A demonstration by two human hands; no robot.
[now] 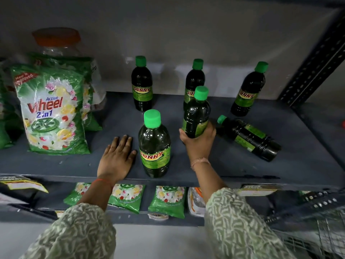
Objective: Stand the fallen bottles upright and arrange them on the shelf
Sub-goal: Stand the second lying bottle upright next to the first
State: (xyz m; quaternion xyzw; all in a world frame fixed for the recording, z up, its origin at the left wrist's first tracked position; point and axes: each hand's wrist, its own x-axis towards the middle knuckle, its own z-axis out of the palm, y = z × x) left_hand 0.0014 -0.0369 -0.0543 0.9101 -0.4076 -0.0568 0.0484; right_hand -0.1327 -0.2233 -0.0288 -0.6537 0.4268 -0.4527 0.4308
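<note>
Dark green Sunny bottles with green caps stand on the grey shelf [74, 165]. Three are upright at the back: one left [141, 85], one middle [194, 79], one right [248, 92]. Another upright bottle [154, 144] stands near the front edge. My right hand [198, 144] grips the lower part of a bottle [197, 113], held nearly upright in the middle of the shelf. One bottle [250, 139] lies on its side to the right, cap pointing at my right hand. My left hand [116, 157] rests flat on the shelf, just left of the front bottle.
Green Wheel detergent bags [52, 113] and a clear jar with an orange lid [56, 40] fill the shelf's left side. A perforated metal upright [313, 68] bounds the right. Smaller detergent packets [166, 200] lie on the lower shelf. A wire basket [317, 236] is at bottom right.
</note>
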